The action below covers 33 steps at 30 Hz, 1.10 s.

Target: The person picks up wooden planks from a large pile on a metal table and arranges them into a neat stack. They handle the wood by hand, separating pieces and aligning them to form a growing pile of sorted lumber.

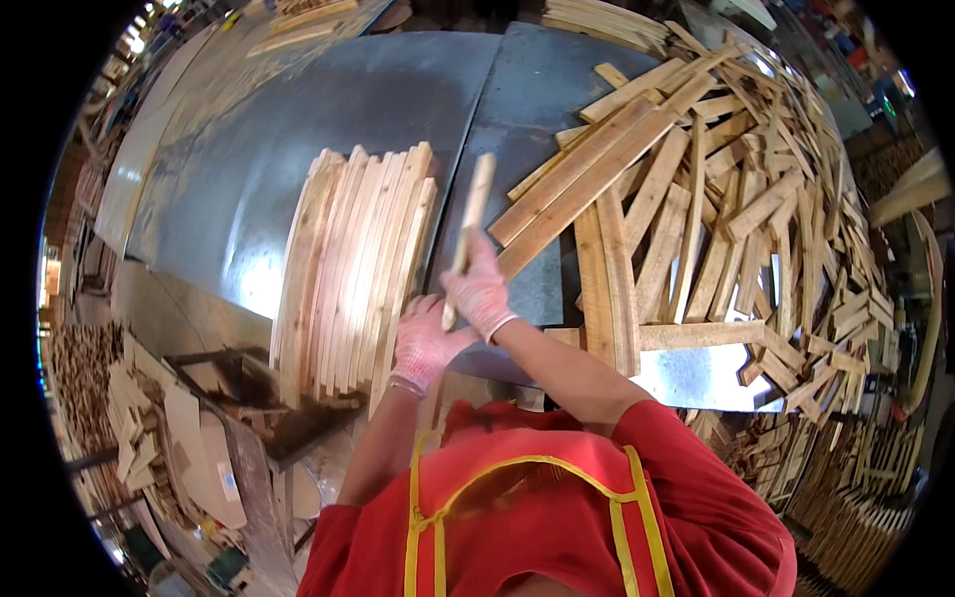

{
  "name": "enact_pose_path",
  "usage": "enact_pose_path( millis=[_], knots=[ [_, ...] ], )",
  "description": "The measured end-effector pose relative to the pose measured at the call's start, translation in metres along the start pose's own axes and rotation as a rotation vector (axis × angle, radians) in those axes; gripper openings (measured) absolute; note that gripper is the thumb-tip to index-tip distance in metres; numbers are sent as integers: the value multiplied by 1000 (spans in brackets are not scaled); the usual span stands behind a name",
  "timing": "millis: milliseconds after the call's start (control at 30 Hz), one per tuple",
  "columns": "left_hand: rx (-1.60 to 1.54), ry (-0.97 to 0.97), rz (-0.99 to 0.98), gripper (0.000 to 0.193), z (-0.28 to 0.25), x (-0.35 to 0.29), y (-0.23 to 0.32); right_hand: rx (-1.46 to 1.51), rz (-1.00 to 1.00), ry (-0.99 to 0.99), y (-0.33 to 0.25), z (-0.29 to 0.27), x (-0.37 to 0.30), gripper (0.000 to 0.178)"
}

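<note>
A pale wooden slat (pixel 478 189) stands on edge in my right hand (pixel 481 289), its far end pointing away from me. The fingers of that hand are wrapped around it, and some motion blur shows. My left hand (pixel 428 343) rests at the near right corner of a row of slats (pixel 358 259), with its fingers stretched forward beside the held slat's near end. Both hands wear whitish-pink gloves. The row's slats stand side by side on the grey metal tabletop (pixel 398 90), packed tightly and slightly curved in this view.
A loose heap of wooden boards (pixel 696 199) covers the right side of the table, with two longer boards (pixel 587 169) lying across its left edge. Further boards (pixel 607 25) are stacked at the far side. To the lower left stands a wooden frame (pixel 254 478) near cardboard and offcuts.
</note>
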State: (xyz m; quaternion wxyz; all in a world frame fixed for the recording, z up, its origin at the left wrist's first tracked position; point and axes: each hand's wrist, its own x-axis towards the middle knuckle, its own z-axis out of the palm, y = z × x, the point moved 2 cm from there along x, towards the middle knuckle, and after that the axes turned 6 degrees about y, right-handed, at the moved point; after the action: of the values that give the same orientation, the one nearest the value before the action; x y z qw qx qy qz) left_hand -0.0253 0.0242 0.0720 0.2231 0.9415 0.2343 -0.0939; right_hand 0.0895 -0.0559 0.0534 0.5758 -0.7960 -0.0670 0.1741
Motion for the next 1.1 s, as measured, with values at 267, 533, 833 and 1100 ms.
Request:
enact_pose_path(
  millis=[267,533,833,1100],
  knots=[
    [535,462,-155,78,24,-19,-61,-86,-293,89,30,-137,35,49],
    [330,291,265,75,40,81,94,-753,87,540,67,-350,99,70],
    [93,67,42,87,28,162,100,-433,205,342,77,-389,98,72],
    [-10,41,-33,100,38,160,122,533,128,398,47,-354,61,75]
  ],
)
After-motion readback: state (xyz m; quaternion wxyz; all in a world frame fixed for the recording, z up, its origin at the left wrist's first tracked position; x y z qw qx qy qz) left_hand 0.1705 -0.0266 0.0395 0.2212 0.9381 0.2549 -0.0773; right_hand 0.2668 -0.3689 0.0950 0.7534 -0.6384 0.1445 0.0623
